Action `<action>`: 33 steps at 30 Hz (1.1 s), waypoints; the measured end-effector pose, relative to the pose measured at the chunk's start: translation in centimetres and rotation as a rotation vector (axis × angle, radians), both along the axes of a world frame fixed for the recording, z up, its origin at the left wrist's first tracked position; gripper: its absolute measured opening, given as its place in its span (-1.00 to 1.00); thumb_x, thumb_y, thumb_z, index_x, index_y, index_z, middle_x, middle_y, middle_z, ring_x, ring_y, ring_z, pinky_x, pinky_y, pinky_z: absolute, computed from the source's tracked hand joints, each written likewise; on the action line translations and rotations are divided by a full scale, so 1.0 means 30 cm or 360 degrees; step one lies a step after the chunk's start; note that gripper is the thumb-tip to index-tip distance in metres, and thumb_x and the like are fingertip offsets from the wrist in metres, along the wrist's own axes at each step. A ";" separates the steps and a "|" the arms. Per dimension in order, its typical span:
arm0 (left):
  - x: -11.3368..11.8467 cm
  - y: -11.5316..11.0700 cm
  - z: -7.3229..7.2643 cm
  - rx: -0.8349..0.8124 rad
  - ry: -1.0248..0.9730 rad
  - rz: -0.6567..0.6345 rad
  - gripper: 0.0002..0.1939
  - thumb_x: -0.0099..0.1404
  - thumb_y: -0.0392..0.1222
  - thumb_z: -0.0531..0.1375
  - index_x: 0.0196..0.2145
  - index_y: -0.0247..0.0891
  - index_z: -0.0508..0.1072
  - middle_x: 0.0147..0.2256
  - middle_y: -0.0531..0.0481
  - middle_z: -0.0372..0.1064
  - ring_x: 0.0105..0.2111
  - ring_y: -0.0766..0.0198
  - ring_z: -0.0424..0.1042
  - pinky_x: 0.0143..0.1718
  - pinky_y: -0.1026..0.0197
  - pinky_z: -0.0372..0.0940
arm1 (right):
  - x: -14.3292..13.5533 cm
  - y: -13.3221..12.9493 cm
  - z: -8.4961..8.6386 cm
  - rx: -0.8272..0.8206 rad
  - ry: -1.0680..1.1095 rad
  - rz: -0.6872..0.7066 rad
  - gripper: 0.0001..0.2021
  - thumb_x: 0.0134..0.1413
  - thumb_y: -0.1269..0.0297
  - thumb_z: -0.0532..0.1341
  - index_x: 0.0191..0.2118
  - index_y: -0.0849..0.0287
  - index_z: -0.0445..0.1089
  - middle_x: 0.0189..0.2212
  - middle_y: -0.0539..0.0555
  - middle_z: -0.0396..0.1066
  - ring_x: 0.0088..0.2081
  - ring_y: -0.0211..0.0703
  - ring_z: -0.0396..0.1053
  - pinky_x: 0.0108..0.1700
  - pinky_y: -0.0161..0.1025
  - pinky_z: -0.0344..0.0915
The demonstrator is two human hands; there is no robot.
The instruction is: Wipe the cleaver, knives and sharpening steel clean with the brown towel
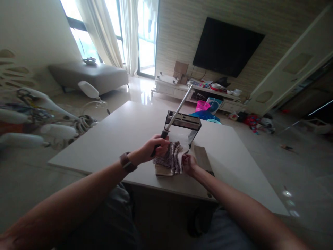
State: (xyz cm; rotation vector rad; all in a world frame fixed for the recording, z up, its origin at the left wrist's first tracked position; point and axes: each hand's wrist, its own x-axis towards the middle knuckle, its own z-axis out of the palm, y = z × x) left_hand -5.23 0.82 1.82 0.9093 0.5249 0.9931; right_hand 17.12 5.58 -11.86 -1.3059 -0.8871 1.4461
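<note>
My left hand (159, 145) is closed round the black handle of a honing rod (179, 108). Its long silver shaft slants up and to the right, away from me. Close by on the right, my right hand (189, 164) has its fingers curled at the edge of a brown and white patterned cloth (172, 158); the cloth seems pinched in them. Bunched up, the cloth lies on a light wooden piece (163, 171) near the table's front edge. A black-edged rack (183, 121) stands just behind, partly crossed by the rod.
A brown wooden strip (203, 158) lies right of my right hand on the white table (117, 139). Left of the table stands white tubular equipment (57, 132). Beyond it are a bench (88, 74), a low TV cabinet (171, 91) and a pink basket (202, 105).
</note>
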 end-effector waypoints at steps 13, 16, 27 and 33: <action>-0.010 0.024 -0.030 -0.0106 0.0041 0.0026 -0.70 0.11 -0.27 0.29 -0.61 -0.24 0.22 -0.74 0.21 -0.03 -0.73 0.49 -0.04 -0.68 0.38 -0.06 | 0.060 -0.035 0.045 0.0817 -0.1080 0.0310 -0.79 0.02 0.24 0.28 -0.17 0.06 0.44 -0.04 0.10 0.39 0.12 0.09 0.26 0.31 0.09 0.07; 0.004 0.025 -0.037 -0.0111 0.0070 0.0047 -0.69 0.12 -0.26 0.29 -0.61 -0.24 0.21 -0.74 0.20 -0.01 -0.73 0.49 -0.02 -0.69 0.38 -0.05 | 0.053 -0.024 0.011 0.0569 -0.1161 0.0448 -0.80 0.02 0.22 0.28 -0.20 0.08 0.38 -0.13 0.10 0.40 0.00 0.08 0.33 0.22 0.11 0.19; 0.031 0.018 -0.054 -0.0110 0.0191 -0.0014 -0.76 0.07 -0.24 0.26 -0.59 -0.23 0.23 -0.74 0.20 0.02 -0.73 0.46 0.01 -0.69 0.38 -0.04 | 0.044 -0.048 0.146 0.1350 -0.1328 0.0383 -0.78 0.15 0.36 0.23 -0.07 0.09 0.37 -0.11 0.13 0.41 -0.11 -0.03 0.42 -0.02 -0.06 0.41; 0.099 -0.016 -0.087 0.0107 0.0484 -0.0176 -0.66 0.28 -0.06 0.23 -0.56 -0.28 0.34 -0.67 0.03 0.29 -0.67 0.37 0.26 -0.60 0.32 0.15 | 0.059 -0.105 0.281 0.2107 -0.1468 0.0382 -0.49 0.28 0.48 0.13 0.29 -0.01 0.23 0.16 0.23 0.38 0.18 0.03 0.41 0.11 0.02 0.47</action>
